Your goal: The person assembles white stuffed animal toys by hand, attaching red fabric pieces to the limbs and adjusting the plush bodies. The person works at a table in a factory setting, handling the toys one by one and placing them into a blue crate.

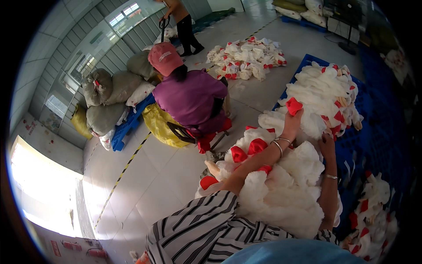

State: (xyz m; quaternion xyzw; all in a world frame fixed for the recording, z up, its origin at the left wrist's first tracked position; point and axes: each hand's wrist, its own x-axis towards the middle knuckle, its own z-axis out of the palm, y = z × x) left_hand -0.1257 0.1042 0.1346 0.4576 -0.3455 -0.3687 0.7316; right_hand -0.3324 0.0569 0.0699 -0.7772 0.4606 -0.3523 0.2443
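My left hand (pixel 294 119) is raised over the heap, its fingers closed round a red fabric part (pixel 293 105) of a plush piece. My right hand (pixel 327 146) reaches into the white fluff to its right; its fingers are dark and partly hidden, so their grip is unclear. White fluffy plush pieces (pixel 285 193) with red parts lie heaped over my lap and under both forearms. Beyond my hands, more white plush pieces (pixel 321 92) with red bits are piled on a blue pallet (pixel 307 60).
A seated person in a purple top (pixel 189 99) works at front left. Stuffed sacks (pixel 118 88) stand on a blue pallet (pixel 132 123) by the wall. Another plush heap (pixel 248 57) lies on the floor; someone (pixel 180 22) stands behind with a handle. More plush (pixel 369 215) lies at lower right.
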